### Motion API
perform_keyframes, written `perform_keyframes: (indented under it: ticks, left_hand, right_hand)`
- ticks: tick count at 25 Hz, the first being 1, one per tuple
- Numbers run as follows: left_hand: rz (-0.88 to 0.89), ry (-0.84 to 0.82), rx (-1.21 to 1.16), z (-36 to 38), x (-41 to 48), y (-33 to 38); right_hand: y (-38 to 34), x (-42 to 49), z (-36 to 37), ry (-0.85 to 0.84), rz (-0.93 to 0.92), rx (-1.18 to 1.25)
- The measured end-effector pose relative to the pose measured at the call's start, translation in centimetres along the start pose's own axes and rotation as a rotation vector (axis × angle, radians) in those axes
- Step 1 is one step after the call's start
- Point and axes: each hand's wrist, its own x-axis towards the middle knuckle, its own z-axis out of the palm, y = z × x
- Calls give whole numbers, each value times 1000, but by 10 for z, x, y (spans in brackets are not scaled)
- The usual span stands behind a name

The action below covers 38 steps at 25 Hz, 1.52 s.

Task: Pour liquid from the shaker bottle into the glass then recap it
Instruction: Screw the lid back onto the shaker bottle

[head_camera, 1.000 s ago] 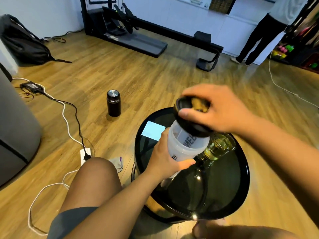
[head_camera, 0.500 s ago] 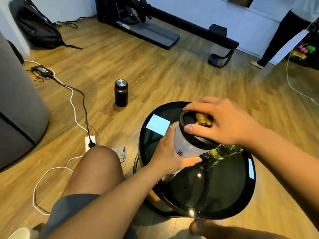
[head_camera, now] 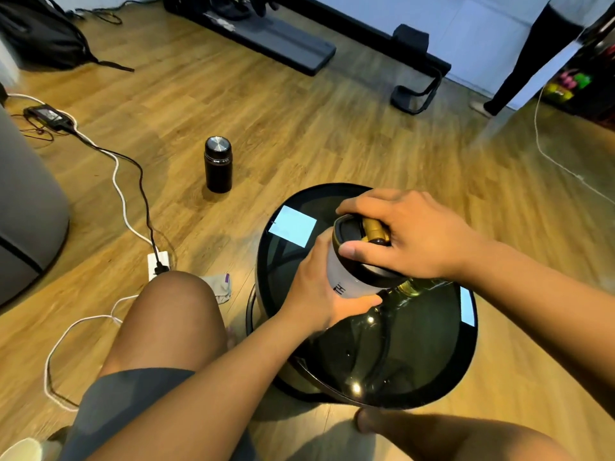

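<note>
The white shaker bottle [head_camera: 344, 277] stands on the round black glass table [head_camera: 399, 371], tilted a little to the left. My left hand [head_camera: 319, 294] wraps its lower body. My right hand [head_camera: 409, 237] grips the black lid [head_camera: 352, 234] from above, thumb on the lid's near side, fingers over its gold flip cap. Just right of the bottle, a glass [head_camera: 417, 287] with yellow-green liquid shows only partly under my right wrist.
A black steel-topped flask [head_camera: 218, 164] stands on the wooden floor to the left. Cables and a power strip [head_camera: 158, 264] lie left of my knee. A grey seat is far left, gym equipment at the back, and a person's legs stand at the top right.
The bottle has come down from above the table to rest on it, with both hands keeping their hold. The glass is now mostly hidden under my right wrist.
</note>
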Motion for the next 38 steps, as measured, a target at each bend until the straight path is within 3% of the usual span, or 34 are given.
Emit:
perform_keyframes:
  ticks: [2, 7, 12, 15, 20, 22, 25, 27, 29, 32, 34, 38]
  left_hand:
    - [17, 4, 7, -2, -1, 3]
    - [-9, -96, -11, -13, 7, 7]
    - [27, -143, -35, -17, 9, 4]
    - [-16, -286, -70, -34, 23, 10]
    - [-46, -620, 23, -67, 64, 29]
    - [-43, -532, -27, -71, 57, 30]
    - [16, -161, -98, -41, 21, 34]
    - [31, -18, -134, -15, 6, 41]
    - [27, -39, -77, -13, 13, 44]
    - [-15, -374, -121, -44, 43, 47]
    - [-42, -495, -172, -58, 54, 51]
    - [-69, -388, -157, -40, 37, 45]
  right_hand:
    - [-2, -2, -10, -40, -21, 41]
    - [19, 1, -63, 276, -49, 98]
    - [20, -9, -41, 123, 32, 85]
    - [27, -9, -43, 240, 63, 121]
    - [20, -11, -16, 131, 54, 169]
    - [22, -12, -22, 172, 83, 183]
    - [33, -9, -39, 271, 99, 166]
    - [32, -5, -44, 270, 96, 168]
    - [26, -5, -42, 217, 88, 165]
    - [22, -12, -44, 231, 66, 150]
    - [24, -15, -47, 252, 70, 168]
    - [25, -13, -43, 213, 117, 183]
